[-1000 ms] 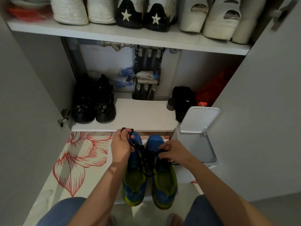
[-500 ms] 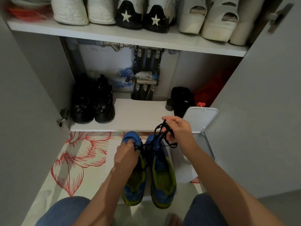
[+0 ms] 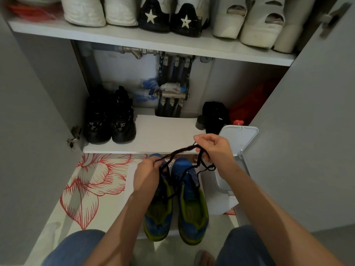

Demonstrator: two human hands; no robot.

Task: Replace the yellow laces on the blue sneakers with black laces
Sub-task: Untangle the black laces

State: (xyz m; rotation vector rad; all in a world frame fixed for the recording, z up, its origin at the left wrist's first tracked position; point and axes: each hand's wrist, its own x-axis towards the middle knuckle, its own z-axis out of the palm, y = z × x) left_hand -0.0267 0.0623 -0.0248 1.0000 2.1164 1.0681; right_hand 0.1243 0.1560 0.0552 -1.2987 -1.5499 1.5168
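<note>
**Black lace held taut over blue sneakers, head view**

Two blue sneakers (image 3: 192, 200) w/ yellow-green collars stand side by side on the floor mat (image 3: 92, 189), toes pointing far, toward the lower shelf (image 3: 163, 135). No yellow laces can be made out on them. Left hand (image 3: 147, 175) is over the left sneaker's toe area, fingers pinched closed on one part of a black lace (image 3: 178, 151). Right hand (image 3: 213, 148) is raised, farther and to the right, fingers closed on the other part of the lace; the lace runs nearly straight betw. both hands. Loose loops hang below the right hand and trail down onto the sneakers. White bin (image 3: 230, 169), lid up, sits just right of the sneakers. Black shoes (image 3: 109, 120) stand at the shelf's left end. Upper shelf (image 3: 134, 38) carries white and black star-marked shoes. Knees in jeans at near edge.
</note>
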